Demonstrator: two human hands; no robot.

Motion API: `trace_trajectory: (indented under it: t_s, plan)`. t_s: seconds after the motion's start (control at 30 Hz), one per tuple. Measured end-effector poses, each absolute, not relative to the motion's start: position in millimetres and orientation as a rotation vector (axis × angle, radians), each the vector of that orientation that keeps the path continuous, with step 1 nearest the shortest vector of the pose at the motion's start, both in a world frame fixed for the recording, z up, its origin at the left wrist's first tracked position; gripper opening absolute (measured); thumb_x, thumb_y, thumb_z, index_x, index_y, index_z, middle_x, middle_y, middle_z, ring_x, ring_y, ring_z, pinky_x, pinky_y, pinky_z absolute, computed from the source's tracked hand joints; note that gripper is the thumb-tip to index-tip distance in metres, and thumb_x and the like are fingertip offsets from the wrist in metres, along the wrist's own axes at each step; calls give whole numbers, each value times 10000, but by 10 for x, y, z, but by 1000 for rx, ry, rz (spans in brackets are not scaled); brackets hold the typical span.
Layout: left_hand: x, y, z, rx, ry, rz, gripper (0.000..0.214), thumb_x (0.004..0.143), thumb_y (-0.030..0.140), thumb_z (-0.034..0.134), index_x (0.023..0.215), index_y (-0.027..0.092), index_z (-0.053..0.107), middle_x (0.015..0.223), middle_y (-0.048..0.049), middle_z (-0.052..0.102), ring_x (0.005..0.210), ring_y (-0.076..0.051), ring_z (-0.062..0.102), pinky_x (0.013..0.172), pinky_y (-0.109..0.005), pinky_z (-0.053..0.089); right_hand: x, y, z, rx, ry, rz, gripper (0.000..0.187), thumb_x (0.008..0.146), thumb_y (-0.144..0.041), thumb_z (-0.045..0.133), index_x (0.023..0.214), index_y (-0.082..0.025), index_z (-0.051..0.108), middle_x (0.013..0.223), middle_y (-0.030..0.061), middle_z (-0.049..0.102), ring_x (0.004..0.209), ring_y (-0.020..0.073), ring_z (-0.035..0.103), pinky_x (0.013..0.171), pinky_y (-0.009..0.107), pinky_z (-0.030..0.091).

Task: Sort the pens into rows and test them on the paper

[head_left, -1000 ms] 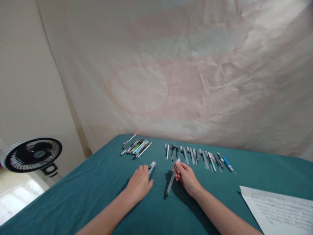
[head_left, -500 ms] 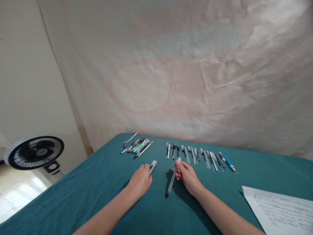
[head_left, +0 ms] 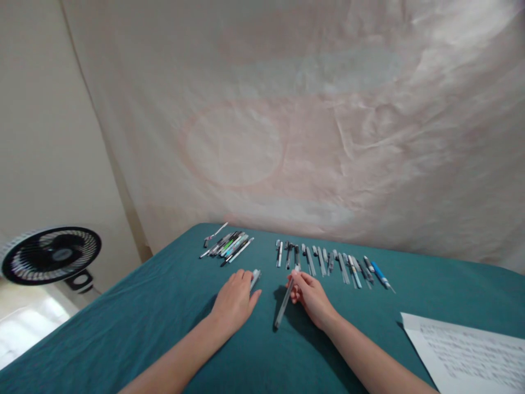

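My right hand [head_left: 310,295] pinches a clear-barrelled pen [head_left: 283,308] near its upper end, its dark lower end slanting down toward me just over the cloth. To the left, my left hand [head_left: 233,300] lies palm down with its thumb spread away from the fingers. Pale, clear pens [head_left: 255,278] stick out from beside its fingertips; the hand hides the rest of them, and their exact number is unclear. Beyond the right hand, several pens [head_left: 321,261] lie side by side in a row. A blue pen [head_left: 381,273] sits at its right end.
A loose pile of pens [head_left: 233,246] lies at the far left of the green cloth [head_left: 135,323]. Handwritten paper [head_left: 463,350] rests at the right front. A black fan [head_left: 53,254] stands off the table's left side, and a pale curtain [head_left: 311,137] hangs behind.
My left thumb has spread away from the fingers and the pens beside them. The right hand still holds its pen in nearly the same place. The whole view has shifted slightly.
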State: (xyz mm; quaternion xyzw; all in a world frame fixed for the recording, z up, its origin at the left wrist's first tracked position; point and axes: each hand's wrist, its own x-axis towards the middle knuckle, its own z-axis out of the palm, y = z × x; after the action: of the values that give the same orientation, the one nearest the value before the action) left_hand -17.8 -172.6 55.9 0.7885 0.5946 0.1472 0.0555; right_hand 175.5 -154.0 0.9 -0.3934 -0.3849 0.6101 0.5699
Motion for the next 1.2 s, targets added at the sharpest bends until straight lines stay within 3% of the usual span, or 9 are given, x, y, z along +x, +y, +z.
trace_trajectory:
  t_s: [0.2,0.43,0.63,0.83,1.03,1.2]
  plan:
    - [109,-1851,434,1890,1270,652,359,812,430,414,1026,153,495,940,-77,591,828,-161,560,712,-270,434,1729,-1596,65,-889,-1034,1411,342,677,-489,618,753,-160,567,647,5,610,497,99,541,438,193,417]
    - [355,-1850,246,1353,1062,598,342,782,496,411,861,164,442,705,-14,562,473,-86,503,403,-188,354,1733,-1609,49,-949,-1188,1339,335,670,-474,632,657,-151,543,471,-59,461,412,61,393,418,181,336]
    - [363,-1788,138,1209,1026,698,348,780,503,411,808,163,482,553,39,492,370,-35,327,375,-157,225,1728,-1571,-11,-953,-1073,1381,417,738,-554,506,739,-144,581,467,-47,430,407,76,389,387,188,325]
    - [339,-1785,99,1093,978,736,354,757,494,468,808,146,504,583,31,489,399,-32,341,388,-165,195,1725,-1566,-25,-1024,-1184,1312,425,744,-534,513,793,-127,627,471,-41,433,422,80,391,398,192,330]
    - [322,-1754,181,980,906,744,339,750,503,490,783,170,439,547,80,392,366,-3,181,384,-178,55,1678,-1598,9,-1081,-1442,1241,411,761,-524,488,731,-135,618,502,-35,459,418,75,397,401,192,327]
    - [316,-1753,181,965,924,725,300,772,489,456,777,200,378,486,117,264,353,-11,135,381,-180,28,1677,-1599,-7,-1118,-1473,1214,408,773,-520,472,618,-150,544,489,-40,452,401,67,394,415,191,325]
